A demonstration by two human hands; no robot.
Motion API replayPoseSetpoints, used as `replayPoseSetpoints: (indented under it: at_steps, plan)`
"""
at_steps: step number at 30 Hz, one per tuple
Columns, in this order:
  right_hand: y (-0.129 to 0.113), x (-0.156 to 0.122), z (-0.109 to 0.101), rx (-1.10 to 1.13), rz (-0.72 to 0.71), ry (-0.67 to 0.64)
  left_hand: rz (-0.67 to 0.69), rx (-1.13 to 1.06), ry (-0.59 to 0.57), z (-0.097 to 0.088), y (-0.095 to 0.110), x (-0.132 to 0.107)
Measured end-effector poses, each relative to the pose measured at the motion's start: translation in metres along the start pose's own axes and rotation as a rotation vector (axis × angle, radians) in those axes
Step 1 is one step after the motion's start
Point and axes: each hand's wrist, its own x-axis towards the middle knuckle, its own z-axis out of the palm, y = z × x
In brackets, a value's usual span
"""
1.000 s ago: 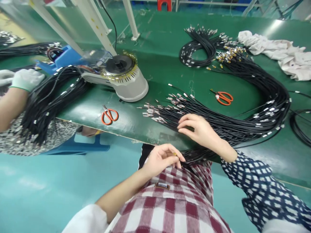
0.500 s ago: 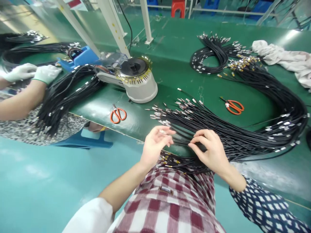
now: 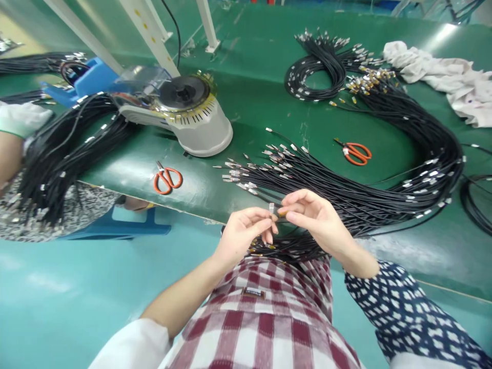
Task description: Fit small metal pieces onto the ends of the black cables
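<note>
My left hand [image 3: 242, 233] and my right hand [image 3: 313, 218] meet just over the near table edge. Both pinch the ends of one thin black cable: the left fingertips hold a small metal connector [image 3: 271, 207], the right fingertips hold the cable end beside it. A large bundle of black cables with metal tips [image 3: 346, 189] fans across the green table [image 3: 261, 97] right behind my hands. More cable ends with gold tips [image 3: 265, 248] lie over my lap on the checked apron.
A grey round machine [image 3: 196, 115] stands at the left centre. Orange scissors [image 3: 167, 179] lie near the table edge, another pair [image 3: 355, 152] to the right. A coiled cable loop [image 3: 315, 72] and white cloth [image 3: 442, 77] lie far back. A co-worker's gloved hand [image 3: 19, 118] and cable bundle [image 3: 61, 148] are at left.
My left hand rose from my lap to the table edge. My right hand left the bundle, and both hands came together, pinching one cable end between them.
</note>
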Motion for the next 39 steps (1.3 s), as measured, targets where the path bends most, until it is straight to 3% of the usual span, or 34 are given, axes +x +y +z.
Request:
replayPoseSetpoints:
  at_steps: [8, 12, 23, 28, 35, 39]
  plan:
    - [0.014, 0.006, 0.015, 0.101, 0.004, 0.123, -0.007, -0.023, -0.010, 0.002, 0.000, -0.002]
    - [0.020, 0.007, 0.022, 0.111, -0.046, 0.198, 0.058, -0.049, 0.069, 0.002, -0.003, -0.003]
    - [0.021, -0.011, 0.033, -0.251, -0.285, 0.210, 0.081, 0.176, 0.204, 0.000, -0.003, -0.002]
    - [0.021, -0.010, 0.026, -0.341, -0.273, 0.216, 0.093, 0.175, 0.214, 0.001, -0.003, -0.004]
    - [0.010, -0.008, 0.020, -0.717, -0.380, 0.138, 0.089, 0.167, 0.200, 0.000, -0.005, -0.004]
    - [0.008, -0.007, 0.020, -0.699, -0.372, 0.193, 0.108, 0.095, 0.139, 0.001, -0.003, -0.006]
